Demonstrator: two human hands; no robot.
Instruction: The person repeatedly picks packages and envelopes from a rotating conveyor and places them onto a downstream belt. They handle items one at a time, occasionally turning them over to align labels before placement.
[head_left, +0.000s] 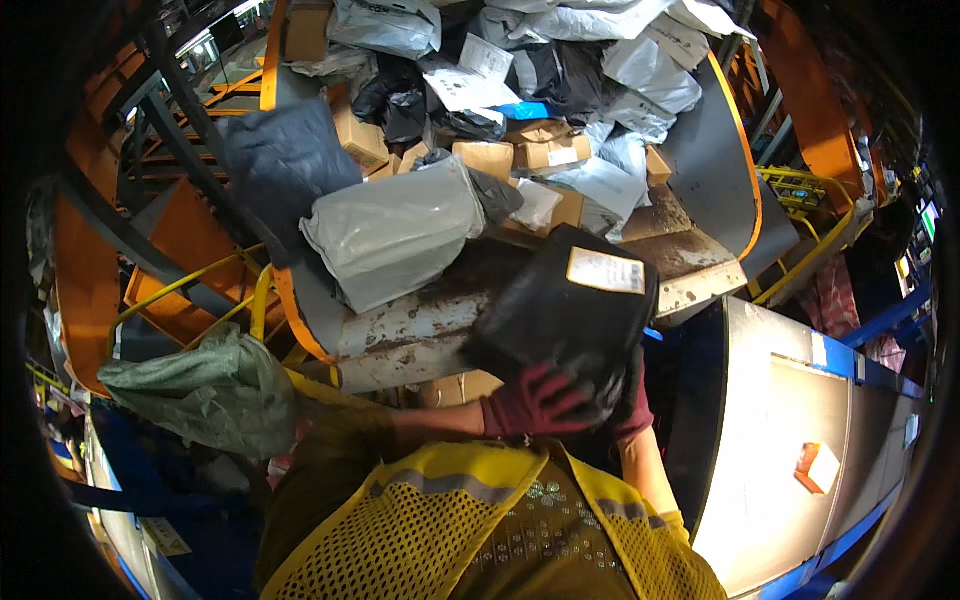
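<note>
Both my hands, in dark red gloves, hold a black plastic-wrapped parcel (562, 307) with a white label on its upper side. My left hand (541, 401) lies across its lower front, fingers blurred. My right hand (637, 405) grips its lower right side, partly hidden by the parcel. Just beyond it is the worn metal lip (412, 330) of a chute. A grey plastic parcel (397, 225) rests on that lip at the left, beside a dark parcel (289, 169) against the chute wall. Behind them are piled plastic mailers (645, 67) and cardboard boxes (487, 159).
At the right runs a conveyor belt (757, 420) with blue side rails and a small orange-and-white box (817, 468) on it. A green woven sack (210, 386) hangs at the left by yellow rails (262, 300). Orange-edged chute walls (705, 157) flank the pile.
</note>
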